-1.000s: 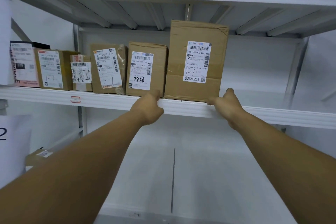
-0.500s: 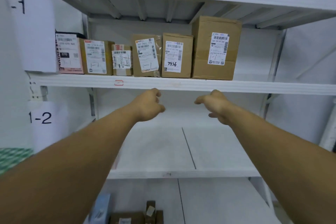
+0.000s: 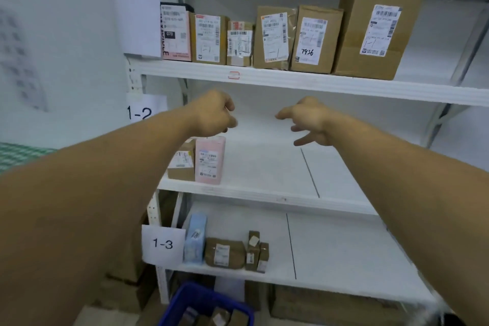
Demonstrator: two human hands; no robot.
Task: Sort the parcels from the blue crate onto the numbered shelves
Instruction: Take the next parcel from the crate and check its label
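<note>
The numbered shelves [image 3: 291, 82] already hold parcels [image 3: 315, 40]; our left grip [image 3: 211, 114] and right grip [image 3: 309, 122] hang released and empty; more wait in the blue crate [image 3: 182, 302].

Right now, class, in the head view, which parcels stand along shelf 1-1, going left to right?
From the left: pink parcel marked 070 → plain brown box → small taped box → film-wrapped brown parcel → box handwritten 7936 → tall brown box.
</note>
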